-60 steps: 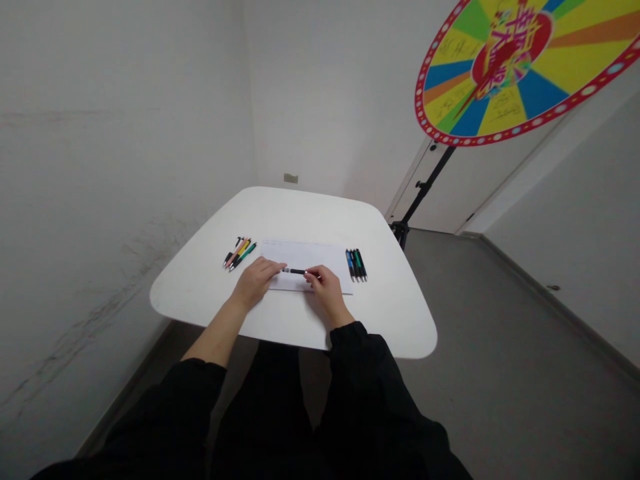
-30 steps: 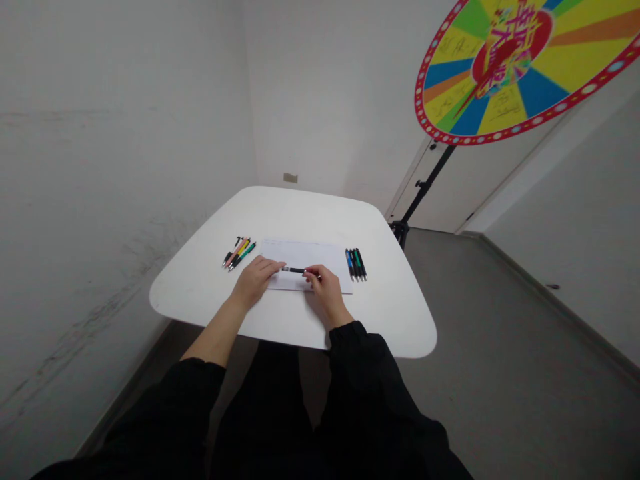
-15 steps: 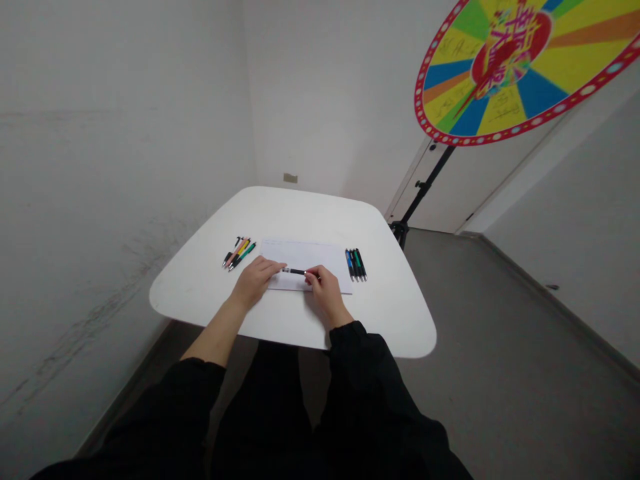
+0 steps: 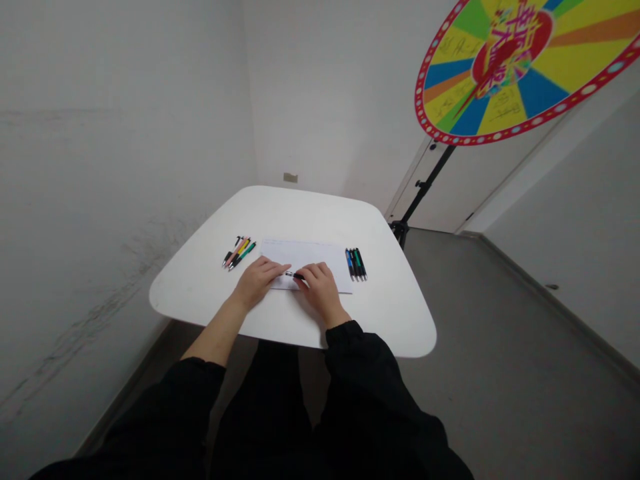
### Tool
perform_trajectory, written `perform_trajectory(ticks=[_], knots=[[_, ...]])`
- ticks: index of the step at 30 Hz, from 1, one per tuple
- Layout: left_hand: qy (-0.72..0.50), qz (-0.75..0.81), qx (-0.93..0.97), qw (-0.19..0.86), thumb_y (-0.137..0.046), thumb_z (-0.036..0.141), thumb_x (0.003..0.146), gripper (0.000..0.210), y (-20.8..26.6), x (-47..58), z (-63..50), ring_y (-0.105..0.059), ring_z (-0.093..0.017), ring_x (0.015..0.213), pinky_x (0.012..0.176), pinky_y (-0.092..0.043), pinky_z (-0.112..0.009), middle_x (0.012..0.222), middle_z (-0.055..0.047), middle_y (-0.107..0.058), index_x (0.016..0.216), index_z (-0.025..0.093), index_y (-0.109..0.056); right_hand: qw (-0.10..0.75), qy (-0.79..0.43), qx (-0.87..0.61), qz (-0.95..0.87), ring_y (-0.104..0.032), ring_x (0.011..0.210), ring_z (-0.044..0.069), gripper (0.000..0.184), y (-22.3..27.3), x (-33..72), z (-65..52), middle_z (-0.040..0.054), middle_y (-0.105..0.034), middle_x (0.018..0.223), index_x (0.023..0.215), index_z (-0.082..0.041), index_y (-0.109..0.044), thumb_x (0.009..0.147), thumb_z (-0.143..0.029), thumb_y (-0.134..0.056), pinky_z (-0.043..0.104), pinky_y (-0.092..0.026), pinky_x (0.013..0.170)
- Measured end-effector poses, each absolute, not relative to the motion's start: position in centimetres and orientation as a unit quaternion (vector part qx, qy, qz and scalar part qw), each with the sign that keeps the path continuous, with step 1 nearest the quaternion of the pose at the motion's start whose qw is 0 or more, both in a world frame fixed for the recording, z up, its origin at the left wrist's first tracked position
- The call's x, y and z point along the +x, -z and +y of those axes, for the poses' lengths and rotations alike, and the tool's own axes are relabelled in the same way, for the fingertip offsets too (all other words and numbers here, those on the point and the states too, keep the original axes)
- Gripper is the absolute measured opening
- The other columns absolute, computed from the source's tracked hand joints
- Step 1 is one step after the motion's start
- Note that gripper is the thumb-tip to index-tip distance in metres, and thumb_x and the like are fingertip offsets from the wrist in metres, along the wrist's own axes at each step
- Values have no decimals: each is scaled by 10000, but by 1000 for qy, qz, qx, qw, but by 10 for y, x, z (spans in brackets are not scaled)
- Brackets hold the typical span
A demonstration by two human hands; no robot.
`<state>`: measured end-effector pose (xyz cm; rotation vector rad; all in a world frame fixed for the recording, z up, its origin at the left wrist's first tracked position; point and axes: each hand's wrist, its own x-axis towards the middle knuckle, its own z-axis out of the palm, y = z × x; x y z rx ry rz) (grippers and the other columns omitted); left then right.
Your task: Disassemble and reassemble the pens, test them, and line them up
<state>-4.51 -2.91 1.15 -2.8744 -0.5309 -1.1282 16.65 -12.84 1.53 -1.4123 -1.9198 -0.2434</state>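
One black pen (image 4: pixel 299 276) is being pinched by the right hand (image 4: pixel 319 287) over the paper's (image 4: pixel 310 252) six-o'clock half; whether the left hand (image 4: pixel 256 280), at nine o'clock, is gripping, I cannot tell. Close handling seems under way, calling for steadiness next.

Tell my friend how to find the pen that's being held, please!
Look at the white table, then the paper lying on it. Over the paper, the right hand holds a dark pen. It's the only pen in a hand; the other pens lie either side of the paper.
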Motion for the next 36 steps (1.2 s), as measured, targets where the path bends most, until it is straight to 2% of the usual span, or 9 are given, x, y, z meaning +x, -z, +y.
perform_trajectory(ticks=[3,6,8,11,16,19,22,26,36], knots=[[379,-179,-908,-5,-575,221,1012,470,-13,-44,-31,-612,-232,950,889,-545,-409,1087,-74,-767,1482,238,-554,337,106,-555,-753,-559,953,271,187,-18,161,-131,113,-689,1016,1048,-220,-716,1049,-283,-540,431,-473,899],[404,-210,-890,-18,-634,265,992,561,-13,-44,-31,-634,-247,1013,943,-545,-444,1139,-87,-750,1531,242,-476,347,76,-559,-749,-573,972,270,205,-17,158,-130,120,-670,1025,1066,-215,-702,1051,-234,-498,408,-495,882],[435,-248,-865,-31,-663,288,978,593,-11,-44,-29,-645,-244,1007,932,-555,-441,1167,-99,-727,1531,238,-454,372,50,-564,-736,-592,978,267,238,-15,159,-129,124,-663,1047,1131,-210,-686,1049,-217,-463,400,-514,876],[498,-303,-811,-51,-667,331,978,597,-6,-46,-23,-642,-194,884,810,-586,-371,1189,-102,-690,1516,223,-434,442,6,-571,-692,-627,925,249,341,-12,160,-130,126,-657,1088,1328,-210,-611,1026,-231,-454,392,-541,852],[530,-330,-778,-73,-616,318,1000,416,-3,-48,-17,-636,-155,808,736,-591,-321,1099,-83,-679,1390,195,-539,602,-146,-564,-546,-603,635,136,777,-14,161,-135,3,-636,970,1600,-292,-274,896,-268,-603,302,-567,659],[525,-321,-785,-68,-607,309,1004,345,-4,-47,-17,-637,-164,813,749,-588,-327,1031,-78,-682,1324,182,-584,674,-258,-523,-454,-615,553,104,999,-20,161,-137,-54,-617,924,1637,-342,-44,846,-294,-651,256,-567,560],[523,-321,-788,-55,-602,312,1009,300,-5,-47,-18,-634,-168,801,765,-582,-338,981,-69,-680,1280,184,-608,706,-325,-486,-400,-666,544,127,1148,-27,160,-138,-70,-637,885,1633,-343,88,806,-313,-708,278,-604,551],[516,-316,-795,-40,-601,315,1011,275,-6,-46,-18,-632,-174,800,769,-574,-342,960,-65,-679,1253,185,-619,715,-354,-466,-383,-704,550,159,1215,-30,161,-137,-80,-670,837,1626,-338,112,774,-308,-753,303,-632,563],[502,-311,-806,-36,-583,322,1020,233,-7,-47,-19,-632,-191,804,763,-557,-353,926,-59,-674,1203,188,-637,719,-357,-467,-371,-682,501,152,1208,-28,161,-136,-98,-669,800,1611,-340,69,744,-285,-770,294,-621,529]])
